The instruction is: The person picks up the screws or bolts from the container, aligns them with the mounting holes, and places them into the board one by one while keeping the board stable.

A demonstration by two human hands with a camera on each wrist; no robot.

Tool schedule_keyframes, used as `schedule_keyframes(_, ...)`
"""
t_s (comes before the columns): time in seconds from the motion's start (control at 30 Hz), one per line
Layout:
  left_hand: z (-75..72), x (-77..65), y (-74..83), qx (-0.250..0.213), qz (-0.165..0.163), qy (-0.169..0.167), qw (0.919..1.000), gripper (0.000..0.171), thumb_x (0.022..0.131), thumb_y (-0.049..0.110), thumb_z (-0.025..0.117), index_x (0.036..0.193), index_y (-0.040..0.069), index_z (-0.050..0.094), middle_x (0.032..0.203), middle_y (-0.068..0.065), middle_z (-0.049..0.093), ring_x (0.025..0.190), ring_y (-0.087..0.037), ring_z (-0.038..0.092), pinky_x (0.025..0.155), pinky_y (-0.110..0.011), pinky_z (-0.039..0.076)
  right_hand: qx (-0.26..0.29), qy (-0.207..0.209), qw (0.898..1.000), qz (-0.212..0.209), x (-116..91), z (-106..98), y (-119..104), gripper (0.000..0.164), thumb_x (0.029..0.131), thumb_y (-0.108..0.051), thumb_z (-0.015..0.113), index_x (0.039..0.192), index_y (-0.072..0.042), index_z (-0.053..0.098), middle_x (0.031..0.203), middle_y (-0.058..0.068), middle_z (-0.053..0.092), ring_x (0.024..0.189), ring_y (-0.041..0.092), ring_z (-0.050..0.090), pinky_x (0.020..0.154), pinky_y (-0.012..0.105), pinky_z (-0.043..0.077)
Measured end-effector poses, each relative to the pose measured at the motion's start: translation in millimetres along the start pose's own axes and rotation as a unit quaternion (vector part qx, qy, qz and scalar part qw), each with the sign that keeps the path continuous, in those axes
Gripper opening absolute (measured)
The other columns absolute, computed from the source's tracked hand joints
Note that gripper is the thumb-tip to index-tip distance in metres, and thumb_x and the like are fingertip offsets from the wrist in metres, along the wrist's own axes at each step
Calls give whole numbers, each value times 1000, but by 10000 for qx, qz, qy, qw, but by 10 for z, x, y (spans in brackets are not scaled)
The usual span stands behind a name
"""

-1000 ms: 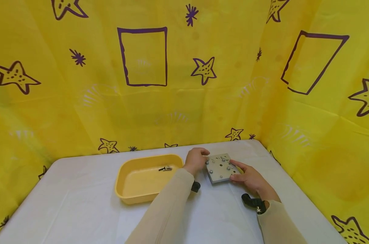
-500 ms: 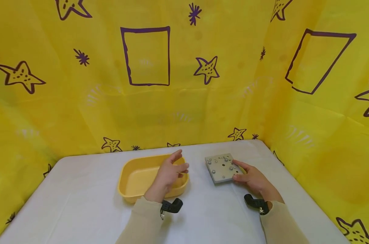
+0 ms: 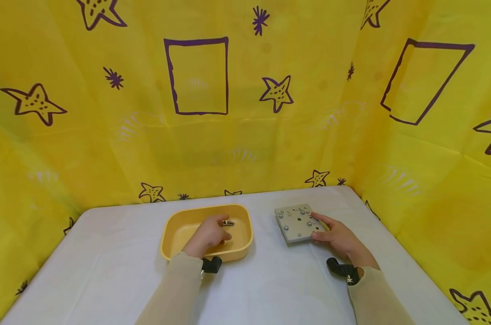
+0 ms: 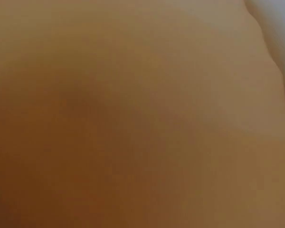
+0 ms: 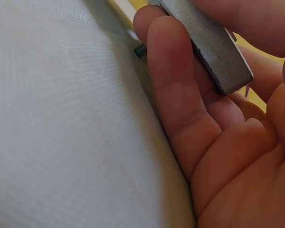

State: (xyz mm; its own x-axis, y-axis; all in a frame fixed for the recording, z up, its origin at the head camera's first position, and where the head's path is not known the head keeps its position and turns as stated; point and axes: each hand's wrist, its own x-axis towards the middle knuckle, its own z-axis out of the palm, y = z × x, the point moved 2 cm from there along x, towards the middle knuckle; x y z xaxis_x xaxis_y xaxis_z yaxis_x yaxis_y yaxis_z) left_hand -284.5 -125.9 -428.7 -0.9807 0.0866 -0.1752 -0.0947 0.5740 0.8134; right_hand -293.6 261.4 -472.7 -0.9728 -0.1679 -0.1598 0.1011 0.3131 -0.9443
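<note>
A square grey metal plate [image 3: 296, 225] with holes and several bolt heads on its top is held at its right edge by my right hand [image 3: 339, 241]. In the right wrist view the plate's thick side [image 5: 218, 52] lies between thumb and fingers, and a dark threaded screw end [image 5: 140, 51] shows below it. My left hand [image 3: 206, 234] reaches into the yellow tray [image 3: 176, 221], thumb and forefinger apart beside a few small screws [image 3: 228, 222]. Its other fingers are partly hidden. The left wrist view is a brown blur.
A white cloth covers the table [image 3: 107, 271]. Yellow patterned curtains [image 3: 245, 135] hang behind it and along both sides. The tray stands to the left of the plate, with a gap of tablecloth between them.
My left hand has left the plate's left edge and moved left and down into the tray. My right hand keeps holding the plate in nearly the same place.
</note>
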Motion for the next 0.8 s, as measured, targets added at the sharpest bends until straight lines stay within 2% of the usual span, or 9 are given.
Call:
schedule_keyframes(0.13, 25, 64, -55, 412, 146, 146, 9989, 66, 79, -3, 75, 142, 0, 53, 126, -22, 60, 71, -23, 59, 65, -31, 48, 71, 10, 10000, 22, 7, 7, 10, 87, 78, -27, 85, 154, -21, 41, 160, 17, 26, 134, 35, 35, 114, 57, 14)
schedule_keyframes(0.3, 56, 110, -64, 1072, 232, 321, 9934, 62, 76, -3, 73, 136, 2, 59, 123, -14, 63, 94, -27, 53, 80, -34, 44, -20, 5, 10000, 27, 16, 13, 17, 86, 79, -28, 84, 154, -22, 42, 159, 18, 27, 132, 35, 36, 113, 58, 14)
schedule_keyframes(0.47, 76, 135, -78, 1238, 248, 240, 9917, 57, 75, -3, 70, 131, 5, 65, 129, -9, 62, 99, -26, 51, 85, -35, 41, -78, 43, 9999, 52, 15, 16, 10, 87, 77, -30, 85, 153, -23, 43, 159, 16, 28, 134, 35, 34, 114, 58, 12)
schedule_keyframes(0.57, 89, 144, -66, 1253, 448, 136, 9910, 54, 76, -2, 70, 129, 6, 66, 129, -9, 63, 100, -25, 52, 85, -36, 42, -78, 50, 9999, 58, 13, 10, 11, 88, 76, -31, 86, 153, -23, 43, 160, 16, 27, 135, 36, 33, 114, 59, 11)
schedule_keyframes(0.67, 116, 155, -44, 1378, 768, -42, 9875, 53, 77, 0, 71, 130, 6, 66, 130, -10, 62, 106, -25, 55, 94, -40, 43, -43, 55, 10000, 64, 13, 2, 18, 89, 77, -30, 85, 153, -23, 42, 160, 17, 26, 134, 36, 34, 113, 59, 13)
schedule_keyframes(0.8, 174, 195, -30, 1826, 1301, -290, 9741, 51, 80, 6, 70, 131, 9, 66, 130, -10, 62, 116, -27, 55, 102, -44, 41, 22, 28, 10000, 43, 13, -3, 29, 88, 77, -30, 85, 154, -23, 41, 159, 17, 26, 132, 35, 36, 113, 57, 16)
